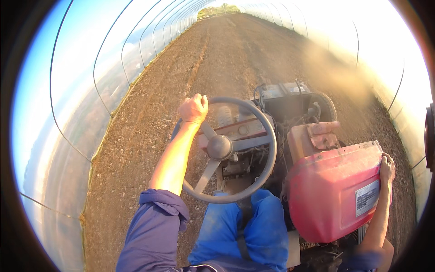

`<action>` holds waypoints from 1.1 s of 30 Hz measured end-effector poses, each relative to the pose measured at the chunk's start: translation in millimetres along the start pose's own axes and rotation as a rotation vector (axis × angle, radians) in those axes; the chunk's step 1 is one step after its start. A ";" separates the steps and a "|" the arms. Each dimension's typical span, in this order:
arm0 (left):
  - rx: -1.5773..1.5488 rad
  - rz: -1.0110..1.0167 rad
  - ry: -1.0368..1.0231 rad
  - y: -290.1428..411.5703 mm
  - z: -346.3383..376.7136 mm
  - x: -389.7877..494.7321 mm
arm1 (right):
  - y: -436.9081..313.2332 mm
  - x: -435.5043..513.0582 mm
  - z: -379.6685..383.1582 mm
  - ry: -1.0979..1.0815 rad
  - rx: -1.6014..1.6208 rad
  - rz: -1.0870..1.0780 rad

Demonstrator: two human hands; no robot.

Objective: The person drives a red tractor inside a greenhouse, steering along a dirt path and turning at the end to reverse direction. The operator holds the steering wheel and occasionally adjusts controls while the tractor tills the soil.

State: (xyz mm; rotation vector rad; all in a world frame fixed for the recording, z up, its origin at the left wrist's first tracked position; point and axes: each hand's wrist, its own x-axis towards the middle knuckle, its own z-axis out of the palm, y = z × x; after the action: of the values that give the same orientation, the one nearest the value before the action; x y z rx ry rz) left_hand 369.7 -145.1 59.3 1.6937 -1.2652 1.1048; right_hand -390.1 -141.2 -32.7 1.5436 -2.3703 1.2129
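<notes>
My left hand (194, 109) is closed around the upper left rim of a grey three-spoke steering wheel (272, 159). To the right, my right hand (387, 168) curls over the far edge of a dusty red engine cover (326, 190), with the elbow bent outward. A plate bearing writing (367, 198) is fixed on the cover. Behind the wheel runs a red-brown metal panel (238, 131). Below the wheel are my legs in blue trousers (238, 227), seated on the small tractor. Part of the wheel's left rim is hidden by my forearm.
A battery (285, 89) with cables sits at the tractor's front, beside a tyre (327, 107). A tank-like metal part (306, 139) stands ahead of the cover. Bare soil (234, 47) stretches forward between plastic tunnel walls (85, 68) on hoops. A tan haze hangs at right.
</notes>
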 end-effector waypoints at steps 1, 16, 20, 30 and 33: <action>-0.017 0.002 -0.006 8.3 4.5 2.6 | 3.1 0.0 2.9 0.007 -0.001 -0.011; -0.295 0.221 0.047 163.5 23.8 -30.6 | 1.4 -29.8 -1.4 0.110 0.020 -0.060; -0.392 0.305 -0.036 188.5 -1.6 -50.3 | -6.9 -37.4 -13.2 0.094 -0.001 -0.060; -0.532 0.421 0.057 199.9 -47.7 -94.3 | -33.1 -53.2 -45.4 0.198 0.058 -0.066; -0.547 0.492 -0.026 194.7 -80.0 -102.8 | -32.9 -58.4 -79.4 0.207 0.038 -0.046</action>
State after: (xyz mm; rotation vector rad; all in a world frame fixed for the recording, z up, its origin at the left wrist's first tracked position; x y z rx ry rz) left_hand 150.1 -85.0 4.3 1.0169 -1.8585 0.8817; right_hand -362.4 -53.0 14.9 1.3977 -2.1831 1.3434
